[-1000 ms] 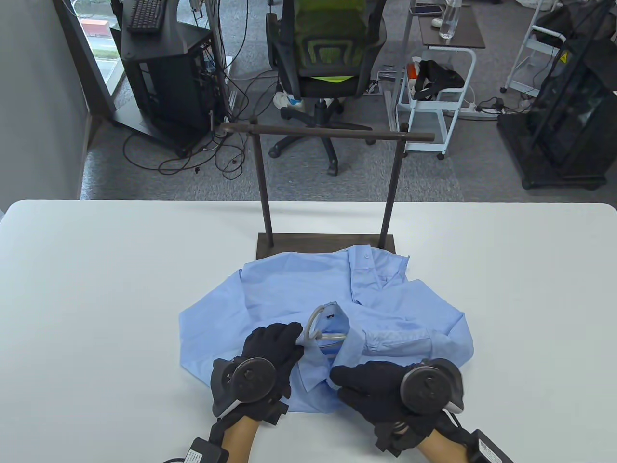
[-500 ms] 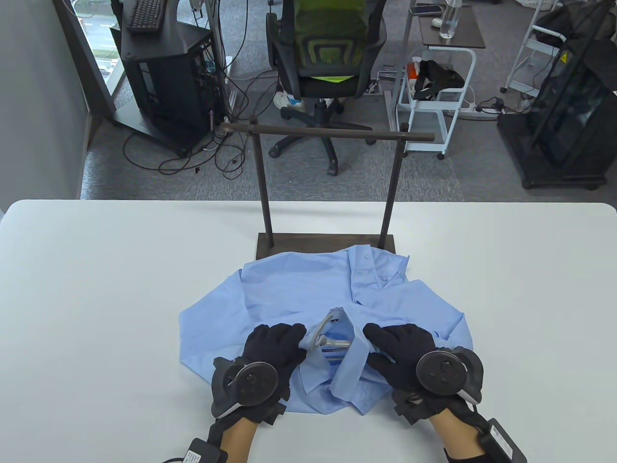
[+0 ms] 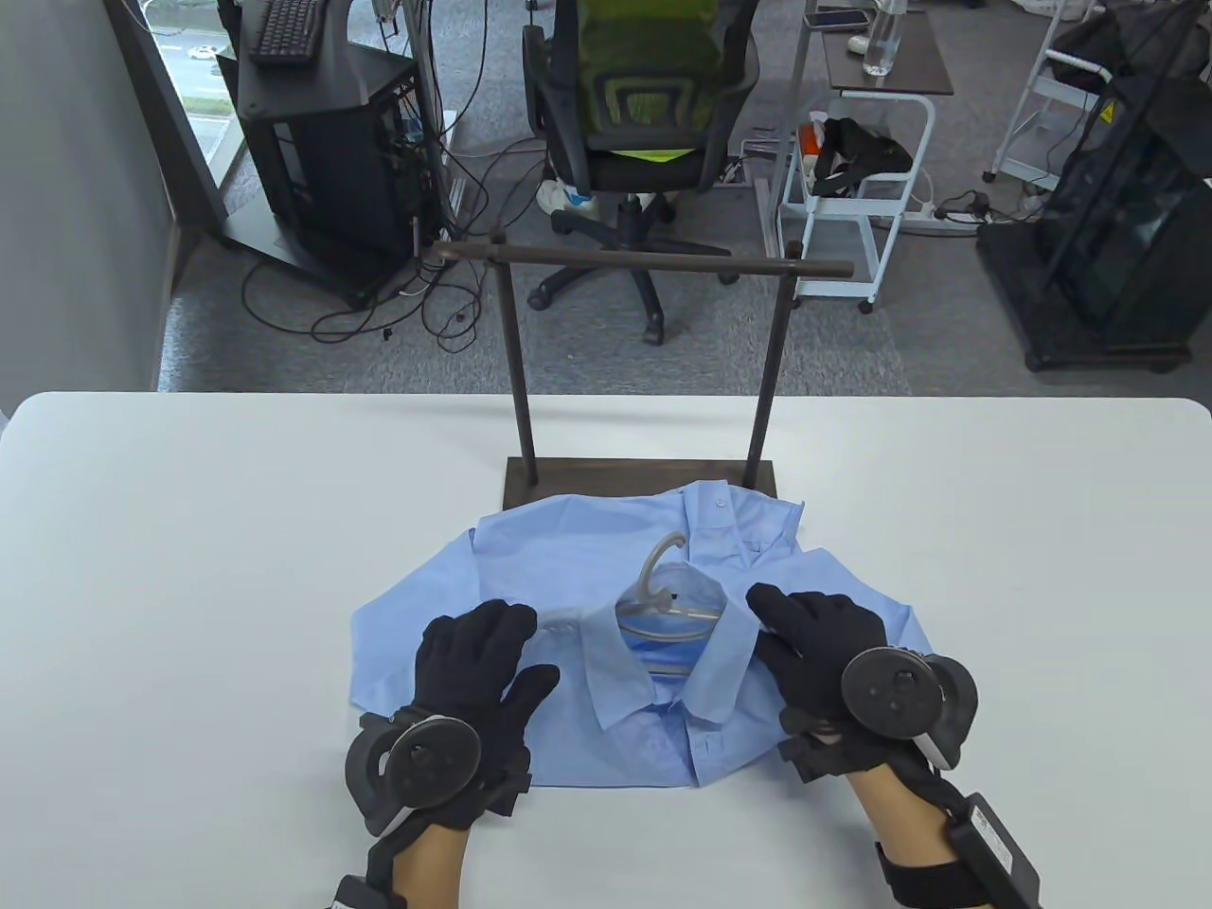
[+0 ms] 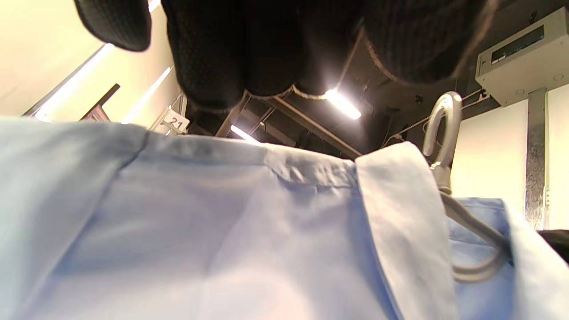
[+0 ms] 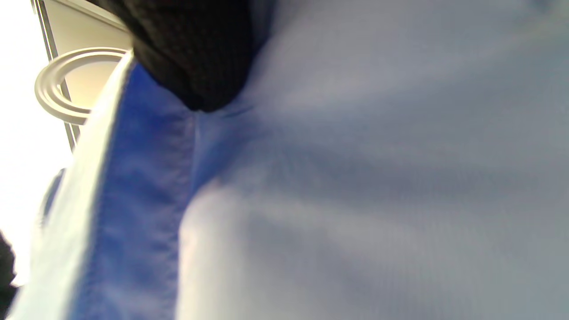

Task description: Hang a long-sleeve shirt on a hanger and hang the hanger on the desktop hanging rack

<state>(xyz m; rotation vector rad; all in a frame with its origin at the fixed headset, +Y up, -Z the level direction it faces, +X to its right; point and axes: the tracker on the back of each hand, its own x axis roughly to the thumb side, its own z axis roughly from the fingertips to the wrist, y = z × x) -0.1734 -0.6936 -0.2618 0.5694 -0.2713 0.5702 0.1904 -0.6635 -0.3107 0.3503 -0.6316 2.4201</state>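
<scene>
On the white table (image 3: 189, 568) a dark metal desktop hanging rack (image 3: 644, 260) is seen, with its flat base beyond the hands and its horizontal bar high above and well apart from both of them. Just before that base, the light blue long-sleeve shirt (image 3: 587, 549) is spread flat, folded on itself, with the collar toward the person. Inside the collar opening the pale grey plastic hanger (image 3: 663, 615) is lodged; its arms run across, from one hand toward the other, under the cloth, and its hook points away from the person, toward the rack. The left hand (image 3: 473, 663) is laid on the shoulder area of the shirt at the left of the collar, fingers straight and spread, and nothing is gripped by it. The right hand (image 3: 814, 634) is laid on the right shoulder area in the same way, flat and open. The hook lies between the two hands and slightly beyond their fingertips, somewhat nearer to the right one, so it is judged that a lift could be started by either hand. In the left wrist view the hook is shown standing up clear of the collar edge, which cannot be read from the table view; in the right wrist view mostly blurred cloth and a curved piece of the hanger are seen.
</scene>
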